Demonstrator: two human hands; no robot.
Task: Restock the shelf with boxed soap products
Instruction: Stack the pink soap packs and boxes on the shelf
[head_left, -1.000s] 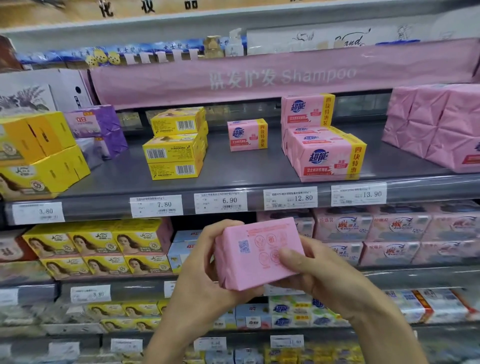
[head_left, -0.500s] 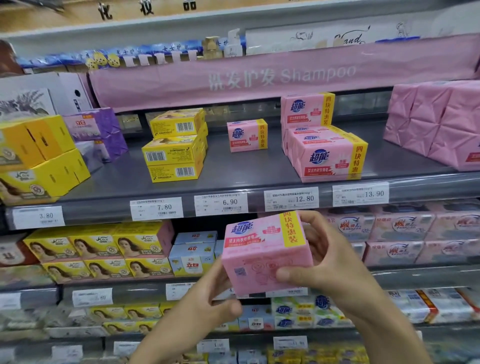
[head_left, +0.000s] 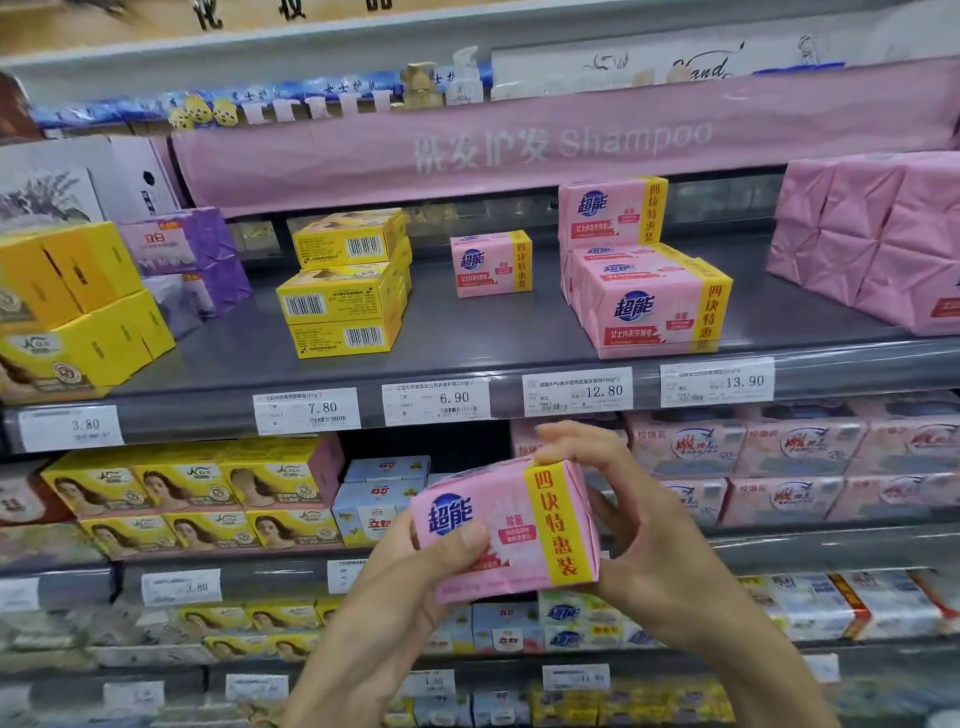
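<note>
Several yellow boxes (head_left: 78, 312): far left of the upper shelf (head_left: 467, 348), stacked and pulled to the front edge.
Purple packs (head_left: 182, 254): just behind them, further back.
Barcode stack (head_left: 345, 291): three yellow boxes piled up, barcodes facing out. Wrong face for shoppers, not this task's item.
Left hand (head_left: 415, 566): grips the held pack's lower left corner with the thumb pressed on the printed front. Fingers are hidden behind. Probably steadying it from below.
Held pack (head_left: 509, 530): pink boxed soap with a yellow band, in mid-air in front of the lower shelves and below the 6.90 tag (head_left: 436, 400). Not on any shelf yet. Brand face is towards the camera, likely squared up so it goes in label-out.
Lone pink pack (head_left: 491, 265): same print, at the back of the upper shelf with bare shelf in front. Likely slot for the held one.
Pink stack (head_left: 649, 296): same print, front-faced above the 12.80 tag (head_left: 576, 392). Also a possible slot.
Right hand (head_left: 649, 525): holds the pack's right end, fingers curled over the top right edge.
Pink wrapped blocks (head_left: 872, 249): far right, plain folded ends facing out.
Change, pack: a second ago its QR back faced the camera. Half a second ago it was tipped with the print on top. Now it is rolled front-on.
Change, left thumb: has moved from under the pack onto its front.
Change, shelf stock: same as before.
</note>
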